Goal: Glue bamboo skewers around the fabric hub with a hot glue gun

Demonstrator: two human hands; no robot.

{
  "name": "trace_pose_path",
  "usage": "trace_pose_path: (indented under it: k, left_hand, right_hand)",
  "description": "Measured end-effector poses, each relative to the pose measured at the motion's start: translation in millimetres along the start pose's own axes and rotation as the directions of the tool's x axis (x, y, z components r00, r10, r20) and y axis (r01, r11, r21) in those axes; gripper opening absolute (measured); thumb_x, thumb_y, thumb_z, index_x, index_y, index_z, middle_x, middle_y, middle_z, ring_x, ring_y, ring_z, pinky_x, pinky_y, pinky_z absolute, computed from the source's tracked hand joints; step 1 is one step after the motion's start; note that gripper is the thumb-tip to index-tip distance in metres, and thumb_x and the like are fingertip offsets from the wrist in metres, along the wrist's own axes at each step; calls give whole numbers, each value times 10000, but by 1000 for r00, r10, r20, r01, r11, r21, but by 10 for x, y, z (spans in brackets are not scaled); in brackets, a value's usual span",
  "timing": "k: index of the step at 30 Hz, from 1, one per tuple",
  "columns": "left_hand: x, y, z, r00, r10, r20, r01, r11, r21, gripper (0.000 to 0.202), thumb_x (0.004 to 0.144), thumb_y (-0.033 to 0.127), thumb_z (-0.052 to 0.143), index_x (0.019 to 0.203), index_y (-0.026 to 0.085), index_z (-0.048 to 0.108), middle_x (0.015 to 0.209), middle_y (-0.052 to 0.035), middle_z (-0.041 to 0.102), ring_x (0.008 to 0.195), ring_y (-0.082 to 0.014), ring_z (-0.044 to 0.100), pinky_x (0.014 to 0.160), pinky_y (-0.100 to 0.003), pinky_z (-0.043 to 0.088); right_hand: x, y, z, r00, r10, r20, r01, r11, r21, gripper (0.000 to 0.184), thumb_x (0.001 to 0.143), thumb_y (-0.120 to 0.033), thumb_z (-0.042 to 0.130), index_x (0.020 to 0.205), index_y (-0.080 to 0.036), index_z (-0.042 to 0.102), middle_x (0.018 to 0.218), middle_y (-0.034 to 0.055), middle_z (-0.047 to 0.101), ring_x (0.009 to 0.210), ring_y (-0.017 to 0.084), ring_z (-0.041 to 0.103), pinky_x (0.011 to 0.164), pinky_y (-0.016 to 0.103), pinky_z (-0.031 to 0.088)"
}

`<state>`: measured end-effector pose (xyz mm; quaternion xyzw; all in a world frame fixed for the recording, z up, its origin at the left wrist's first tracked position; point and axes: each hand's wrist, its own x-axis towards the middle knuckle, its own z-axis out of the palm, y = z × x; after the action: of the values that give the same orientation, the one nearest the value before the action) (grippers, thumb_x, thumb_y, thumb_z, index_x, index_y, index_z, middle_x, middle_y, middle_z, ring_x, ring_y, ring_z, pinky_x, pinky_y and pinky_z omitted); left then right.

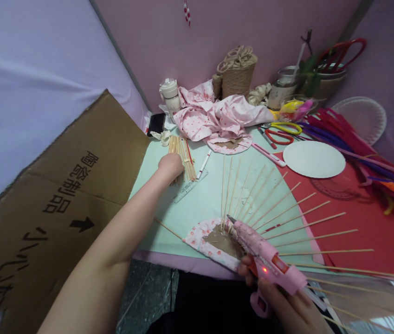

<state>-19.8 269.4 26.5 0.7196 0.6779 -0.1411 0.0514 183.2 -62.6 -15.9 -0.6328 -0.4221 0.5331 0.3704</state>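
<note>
My left hand (171, 165) reaches out to a bundle of thin wooden sticks (183, 155) on the pale green mat, fingers curled down onto them. My right hand (287, 304) grips a pink glue gun (268, 257) near the table's front edge, its nozzle resting on a half-round cardboard piece edged with pink floral fabric (214, 241). Several wooden sticks (287, 218) fan out from that piece to the right.
A large cardboard sheet (54, 204) leans at the left. At the back lie floral fabric (217, 116), a wicker basket with rope (237, 74), a jar, scissors (280, 132), a white round plate (313, 159), a clear ruler (190, 188) and coloured pipe cleaners (357, 144) on red paper.
</note>
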Motion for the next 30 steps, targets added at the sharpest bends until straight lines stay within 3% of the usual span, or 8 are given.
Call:
trace_pose_path:
  k: [8, 13, 17, 19, 20, 23, 25, 30]
  left_hand:
    - [56, -3, -120, 998, -57, 6, 57, 987, -148, 268, 642, 213, 707, 884, 98, 711, 1020, -232, 711, 1060, -375, 646, 831, -349, 502]
    - [-147, -296, -210, 998, -66, 22, 69, 893, -446, 110, 730, 232, 621, 783, 143, 659, 763, -132, 708, 744, -243, 677, 657, -308, 487]
    - [-414, -469, -189, 999, -35, -38, 0, 727, -686, 257, 783, 150, 540, 1033, 173, 598, 796, -72, 712, 607, -121, 601, 617, -256, 483]
    - [-541, -537, -171, 996, -31, -82, -46, 615, -787, 243, 809, 170, 516, 1040, 172, 590, 822, -69, 704, 613, -98, 588, 629, -238, 494]
    - [-604, -573, -168, 994, -30, -102, -71, 520, -851, 202, 807, 188, 522, 987, 161, 610, 814, -70, 694, 614, -91, 583, 633, -228, 498]
    - [-815, -694, -202, 990, -47, -136, -132, 75, -988, 149, 687, 174, 614, 816, 135, 676, 740, -62, 663, 591, -86, 565, 589, -203, 499]
    - [-988, -770, -261, 983, -69, -169, -174, -85, -981, 185, 611, 136, 654, 786, 147, 711, 726, -56, 662, 585, -92, 567, 534, -190, 487]
    - [-1439, -803, -429, 914, -174, -366, -373, -7, -928, 45, 705, 251, 741, 707, 207, 738, 559, -17, 596, 452, -82, 496, 390, -184, 397]
  right_hand:
    - [22, -48, -21, 996, 5, 85, -7, 1000, 29, 532, 870, -649, 517, 1104, -237, 759, 1195, 110, 733, 1153, 285, 655, 986, 381, 529]
    - [11, -101, 19, 999, 27, 26, -28, 998, 57, 576, 844, -687, 519, 1117, -235, 748, 1128, 115, 752, 1092, 286, 678, 967, 395, 540]
    - [39, -130, 37, 999, -8, 51, 5, 997, 71, 508, 853, -651, 537, 1061, -244, 758, 1064, 113, 767, 979, 277, 712, 863, 380, 591]
    - [43, -137, 43, 998, -16, 57, 10, 994, 110, 485, 853, -640, 548, 1019, -238, 765, 1034, 114, 770, 940, 273, 718, 824, 368, 602]
    - [41, -139, 45, 998, -13, 57, 6, 992, 122, 483, 852, -637, 553, 1015, -233, 763, 1023, 114, 769, 920, 271, 720, 803, 361, 607]
    - [30, -146, 35, 997, -6, 71, -1, 996, 90, 484, 861, -620, 557, 1053, -223, 756, 1016, 116, 766, 880, 264, 723, 770, 353, 613]
    - [30, -153, 18, 996, -22, 85, 18, 998, 56, 486, 869, -620, 545, 1079, -234, 752, 1038, 116, 763, 912, 271, 718, 780, 354, 611]
    - [40, -202, 31, 994, 5, 109, -15, 996, 93, 485, 860, -636, 551, 1103, -266, 749, 1047, 105, 764, 907, 260, 718, 757, 336, 614]
